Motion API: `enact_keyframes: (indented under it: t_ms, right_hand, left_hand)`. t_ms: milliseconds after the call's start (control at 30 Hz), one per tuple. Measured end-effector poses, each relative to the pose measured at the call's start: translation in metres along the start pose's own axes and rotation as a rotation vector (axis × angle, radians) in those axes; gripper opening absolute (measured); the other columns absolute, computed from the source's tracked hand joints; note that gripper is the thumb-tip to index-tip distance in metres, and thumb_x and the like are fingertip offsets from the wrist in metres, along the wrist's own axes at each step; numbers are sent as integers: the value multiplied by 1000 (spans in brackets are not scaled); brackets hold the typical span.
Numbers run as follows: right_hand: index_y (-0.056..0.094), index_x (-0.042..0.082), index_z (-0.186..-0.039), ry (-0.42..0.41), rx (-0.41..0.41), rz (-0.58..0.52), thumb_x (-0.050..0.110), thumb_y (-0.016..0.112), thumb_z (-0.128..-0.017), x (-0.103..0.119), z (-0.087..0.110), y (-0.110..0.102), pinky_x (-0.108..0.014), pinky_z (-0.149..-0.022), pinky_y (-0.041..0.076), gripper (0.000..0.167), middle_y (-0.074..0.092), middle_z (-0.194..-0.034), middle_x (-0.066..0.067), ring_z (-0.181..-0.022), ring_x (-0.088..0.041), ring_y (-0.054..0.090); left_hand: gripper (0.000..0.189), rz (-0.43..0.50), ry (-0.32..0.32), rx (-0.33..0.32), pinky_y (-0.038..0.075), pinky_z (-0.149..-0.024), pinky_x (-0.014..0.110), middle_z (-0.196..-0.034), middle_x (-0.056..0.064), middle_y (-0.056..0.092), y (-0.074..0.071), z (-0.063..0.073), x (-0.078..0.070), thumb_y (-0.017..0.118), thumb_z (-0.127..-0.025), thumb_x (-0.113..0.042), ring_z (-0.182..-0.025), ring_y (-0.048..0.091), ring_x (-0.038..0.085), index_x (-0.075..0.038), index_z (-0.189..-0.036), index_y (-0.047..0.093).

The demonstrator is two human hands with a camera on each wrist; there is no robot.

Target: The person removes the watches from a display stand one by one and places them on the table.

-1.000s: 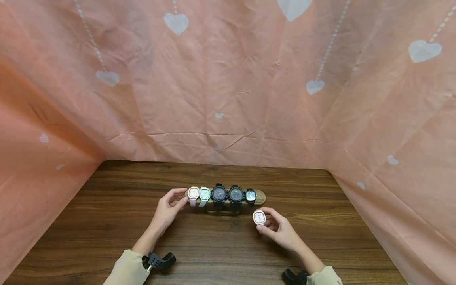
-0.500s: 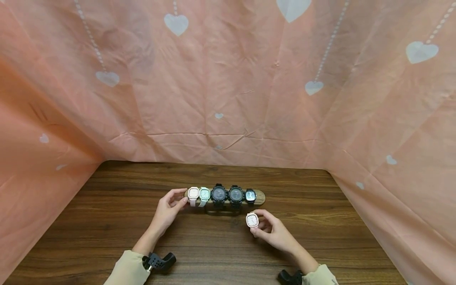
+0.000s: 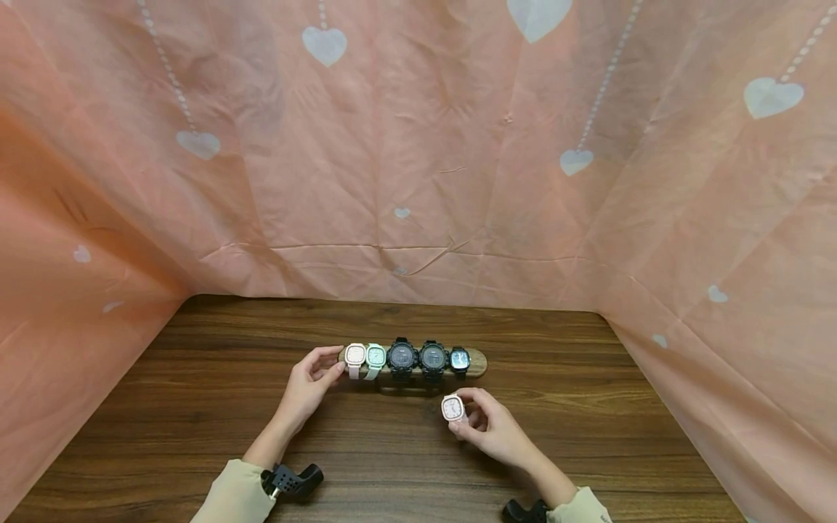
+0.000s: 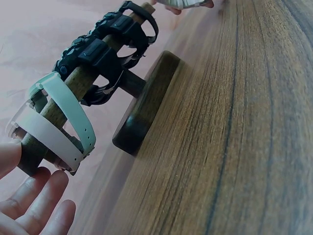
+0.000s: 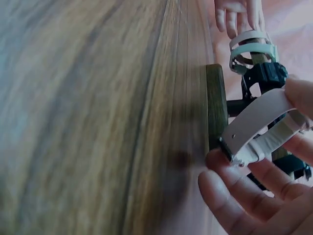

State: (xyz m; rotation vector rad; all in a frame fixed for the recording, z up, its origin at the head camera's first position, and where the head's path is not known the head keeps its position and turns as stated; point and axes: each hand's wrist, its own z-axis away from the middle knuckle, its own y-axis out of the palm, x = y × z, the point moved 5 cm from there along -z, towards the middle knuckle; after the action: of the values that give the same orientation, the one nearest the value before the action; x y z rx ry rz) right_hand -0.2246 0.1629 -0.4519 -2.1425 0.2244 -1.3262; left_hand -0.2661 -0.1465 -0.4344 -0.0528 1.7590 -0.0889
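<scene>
A wooden watch stand (image 3: 480, 362) bears a row of watches along its bar. From left to right sit a pale pink watch (image 3: 355, 354), a mint green watch (image 3: 375, 355), two bulky black watches (image 3: 402, 356) and a smaller square-faced black watch (image 3: 460, 359). My left hand (image 3: 306, 388) holds the bar's left end between thumb and fingers. My right hand (image 3: 489, 427) pinches a pale pinkish-white watch (image 3: 453, 408), just in front of the stand's right half. Its face points up toward the head camera, and its strap (image 5: 259, 122) forms a closed loop in the right wrist view.
The stand's dark wooden foot (image 4: 149, 105) rests on the brown wood-grain table (image 3: 392, 465). A pink cloth with white hearts (image 3: 418, 145) rises behind the table and along both sides. Black wrist devices (image 3: 292, 479) sit at both sleeves.
My right hand has carried the pinkish-white watch left and slightly toward me, turning its face a little. The left hand and the stand have stayed in place.
</scene>
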Motion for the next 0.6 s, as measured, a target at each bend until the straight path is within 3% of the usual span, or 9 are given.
enact_keyframes:
  t_ms: [133, 267, 400, 600]
  right_hand:
    - [57, 13, -112, -37, -25, 130, 23, 74, -80, 6, -2, 2, -21, -53, 45, 37, 54, -93, 0, -65, -10, 52]
    - [59, 18, -110, 5, -26, 221, 30, 74, -80, 7, -4, 6, -19, -53, 41, 36, 50, -88, 3, -65, -12, 49]
    - [58, 25, -110, 75, 14, 303, 38, 72, -79, 5, -4, 10, -20, -52, 39, 36, 47, -88, 4, -67, -10, 47]
    - [56, 27, -107, 84, 106, 422, 42, 68, -81, 6, -3, 18, -23, -48, 36, 32, 43, -88, 6, -63, -6, 43]
  left_hand:
    - [32, 0, -5, -5, 52, -76, 47, -108, 23, 59, 0, 0, -1, 61, -89, -1, -92, 59, 41, 4, -120, 55]
    - [32, 5, -12, -7, 52, -77, 47, -108, 23, 59, 0, 0, 0, 61, -88, -1, -93, 59, 42, 4, -120, 56]
    - [32, 10, -9, -6, 52, -77, 48, -108, 24, 58, 0, -1, 1, 61, -88, 0, -93, 59, 42, 4, -119, 56]
    - [32, 30, -6, 0, 53, -73, 48, -104, 25, 59, 1, -1, 2, 60, -89, 0, -90, 59, 47, 4, -120, 55]
